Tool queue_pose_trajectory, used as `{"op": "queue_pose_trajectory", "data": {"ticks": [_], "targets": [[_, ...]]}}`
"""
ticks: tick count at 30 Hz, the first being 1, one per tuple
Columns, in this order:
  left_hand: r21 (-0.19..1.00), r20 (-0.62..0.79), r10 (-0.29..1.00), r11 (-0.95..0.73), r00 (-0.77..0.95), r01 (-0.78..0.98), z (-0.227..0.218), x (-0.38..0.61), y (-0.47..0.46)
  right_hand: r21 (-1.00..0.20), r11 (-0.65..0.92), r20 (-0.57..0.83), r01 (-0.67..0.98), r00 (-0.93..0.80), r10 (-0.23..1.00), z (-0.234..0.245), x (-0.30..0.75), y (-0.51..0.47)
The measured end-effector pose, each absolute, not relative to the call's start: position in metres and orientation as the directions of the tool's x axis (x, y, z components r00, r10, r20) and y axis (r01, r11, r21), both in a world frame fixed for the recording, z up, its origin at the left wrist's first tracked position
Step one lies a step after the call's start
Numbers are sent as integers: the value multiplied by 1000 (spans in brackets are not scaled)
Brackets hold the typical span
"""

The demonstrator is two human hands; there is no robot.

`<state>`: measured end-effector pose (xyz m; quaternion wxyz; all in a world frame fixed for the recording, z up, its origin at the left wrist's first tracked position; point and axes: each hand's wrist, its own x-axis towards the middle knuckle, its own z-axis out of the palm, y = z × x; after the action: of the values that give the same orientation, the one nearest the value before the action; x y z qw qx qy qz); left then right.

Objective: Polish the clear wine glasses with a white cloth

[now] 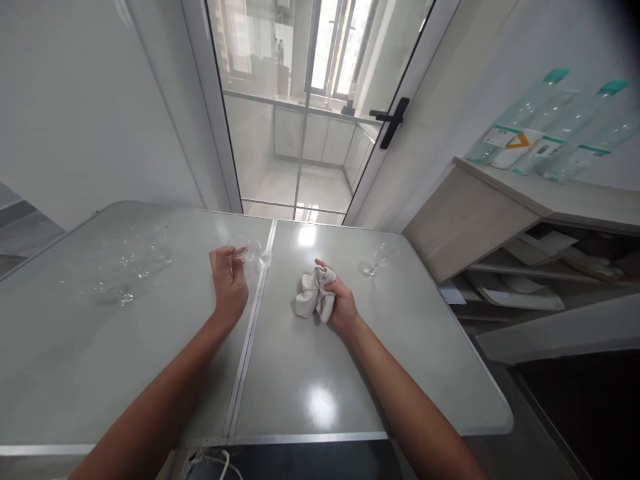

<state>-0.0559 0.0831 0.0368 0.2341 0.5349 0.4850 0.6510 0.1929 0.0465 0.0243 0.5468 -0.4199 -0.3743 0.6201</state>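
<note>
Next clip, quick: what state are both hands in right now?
Left hand: closed, holding a clear glass.
Right hand: closed, holding a bunched pale cloth.

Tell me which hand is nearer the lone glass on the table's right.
Right. The right hand, gripping the cloth, is left of the lone glass and nearer the wearer; the left hand is farther left, beyond the seam, at another glass.
</note>
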Motion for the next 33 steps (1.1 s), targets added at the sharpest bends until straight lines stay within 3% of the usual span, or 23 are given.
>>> {"op": "queue_pose_trajectory", "data": {"ticks": [4, 8, 13, 17, 20, 24, 33], "targets": [[936, 326, 910, -348, -255, -45, 40, -50, 83, -906, -162, -147, -391, -69, 987, 21, 194, 49], [914, 173, 975, -211, -139, -345, 37, -40, 85, -891, -165, -165, -422, -37, 986, 16, 194, 55], [878, -16, 999, 34, 42, -477, 25, -29, 83, -866, -272, -208, -420, -193, 959, 19, 198, 56], [800, -121, 970, 221, 210, -558, 22, -21, 76, -867, -203, -103, -454, -236, 966, 20, 199, 52], [828, -114, 961, 231, 251, -510, 19, -16, 71, -874, -150, -79, -462, -171, 982, 19, 198, 53], [930, -83, 981, 139, 173, -340, 13, -9, 66, -844, -142, -111, -517, -90, 990, 20, 195, 56], [925, -172, 948, 248, 267, -286, 15, -8, 60, -789, -300, -201, -536, -236, 951, 14, 184, 50]]}}
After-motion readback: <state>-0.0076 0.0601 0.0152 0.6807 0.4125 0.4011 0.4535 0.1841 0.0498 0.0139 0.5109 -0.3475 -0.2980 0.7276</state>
